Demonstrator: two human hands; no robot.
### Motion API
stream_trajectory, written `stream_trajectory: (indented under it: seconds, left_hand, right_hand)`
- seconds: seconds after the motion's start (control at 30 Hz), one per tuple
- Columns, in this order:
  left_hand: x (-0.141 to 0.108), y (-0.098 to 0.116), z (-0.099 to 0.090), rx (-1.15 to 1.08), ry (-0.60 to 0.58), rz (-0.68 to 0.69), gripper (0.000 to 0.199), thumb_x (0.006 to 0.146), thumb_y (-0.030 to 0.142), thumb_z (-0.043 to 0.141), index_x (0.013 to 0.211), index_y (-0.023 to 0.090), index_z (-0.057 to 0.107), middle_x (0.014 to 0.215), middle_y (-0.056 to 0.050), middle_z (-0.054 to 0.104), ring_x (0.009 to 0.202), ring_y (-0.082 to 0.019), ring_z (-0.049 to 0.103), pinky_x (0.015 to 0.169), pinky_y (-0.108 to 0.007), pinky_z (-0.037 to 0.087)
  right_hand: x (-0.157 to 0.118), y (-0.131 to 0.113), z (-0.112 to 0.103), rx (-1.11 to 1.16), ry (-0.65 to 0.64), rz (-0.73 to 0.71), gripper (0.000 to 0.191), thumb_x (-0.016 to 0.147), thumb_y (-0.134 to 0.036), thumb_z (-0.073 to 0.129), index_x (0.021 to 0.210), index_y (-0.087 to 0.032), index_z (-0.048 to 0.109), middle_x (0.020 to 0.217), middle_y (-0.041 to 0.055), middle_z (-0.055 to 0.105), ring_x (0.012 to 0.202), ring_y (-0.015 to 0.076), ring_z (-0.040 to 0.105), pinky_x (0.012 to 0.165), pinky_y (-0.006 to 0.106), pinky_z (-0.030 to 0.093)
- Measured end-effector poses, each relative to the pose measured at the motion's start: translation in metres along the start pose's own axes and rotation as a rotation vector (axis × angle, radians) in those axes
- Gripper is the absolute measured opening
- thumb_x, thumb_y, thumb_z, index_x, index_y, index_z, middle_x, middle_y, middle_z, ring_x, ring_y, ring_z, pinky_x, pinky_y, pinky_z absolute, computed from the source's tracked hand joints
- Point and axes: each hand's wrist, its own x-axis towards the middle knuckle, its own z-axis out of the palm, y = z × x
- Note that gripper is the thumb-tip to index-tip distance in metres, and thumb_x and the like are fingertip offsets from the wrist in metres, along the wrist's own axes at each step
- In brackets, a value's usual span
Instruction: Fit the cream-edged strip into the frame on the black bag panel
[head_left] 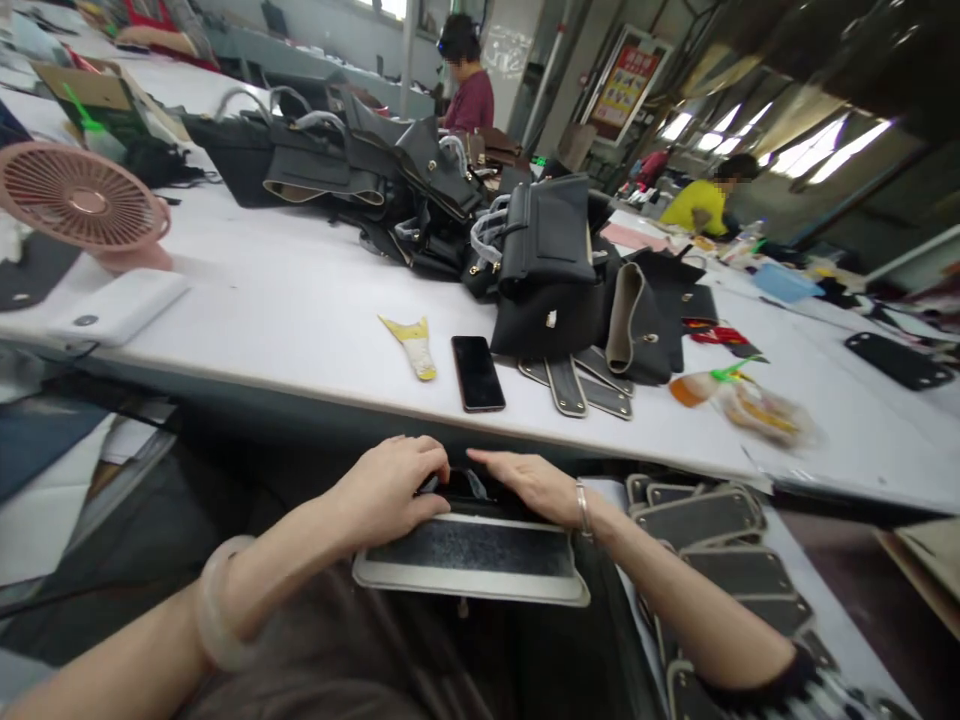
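A black handbag sits on my lap, with a dark panel (472, 552) edged in pale trim facing up toward me. My left hand (397, 485) grips the bag's far left edge, its thumb on the near side and its fingers curled over. My right hand (534, 487) lies over the far right part of the bag, fingers stretched out and wrist turned inward. Between the two hands shows a small wrapped handle (472, 484). The fingertips of my left hand are partly hidden behind the bag.
On the white table (300, 330) are a phone (478, 374), a yellow-and-white paper scrap (414, 347), a pink fan (86, 200) and piled black handbags (551, 235). Trimmed dark panels (701, 520) lie stacked at my right. People (472, 95) sit farther back.
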Motion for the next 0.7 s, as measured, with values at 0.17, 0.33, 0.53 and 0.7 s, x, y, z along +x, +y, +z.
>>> stream_trajectory:
  seconds: [0.17,0.33,0.53,0.7]
  left_hand:
    - [-0.014,0.045,0.045,-0.274,0.097,0.214,0.005,0.085,0.027,0.062,0.083,0.024,0.066,0.115,0.001,0.063,0.105,-0.017,0.056,0.093,-0.027,0.039]
    - [-0.001,0.075,0.083,-0.172,0.092,0.196,0.012,0.088,0.029,0.061,0.079,0.024,0.067,0.089,0.0,0.064,0.09,-0.02,0.054,0.079,-0.033,0.039]
    - [0.004,0.078,0.096,-0.152,0.077,0.118,0.014,0.087,0.028,0.062,0.074,0.023,0.065,0.087,0.0,0.064,0.088,-0.02,0.054,0.079,-0.034,0.039]
    - [0.004,0.075,0.101,-0.073,0.07,0.134,0.015,0.089,0.028,0.056,0.077,0.021,0.062,0.086,-0.003,0.062,0.087,-0.022,0.055,0.077,-0.036,0.039]
  right_hand:
    - [-0.067,0.079,0.027,0.329,0.604,0.214,0.102,0.078,-0.082,-0.007,0.109,-0.013,0.063,0.109,0.0195,0.065,0.116,0.0338,0.056,0.104,0.056,0.036]
    - [-0.074,0.116,0.133,0.671,0.705,0.24,0.088,0.083,-0.075,0.0,0.111,-0.016,0.059,0.102,0.0177,0.068,0.1,0.0341,0.065,0.088,0.054,0.051]
    - [-0.041,0.102,0.161,0.794,0.716,0.123,0.084,0.088,-0.059,-0.009,0.123,-0.017,0.055,0.105,0.0145,0.066,0.114,0.0306,0.058,0.103,0.049,0.043]
    - [-0.036,0.096,0.15,0.666,0.697,0.047,0.089,0.089,-0.048,-0.018,0.122,-0.017,0.058,0.1,0.0143,0.067,0.109,0.0332,0.06,0.101,0.052,0.044]
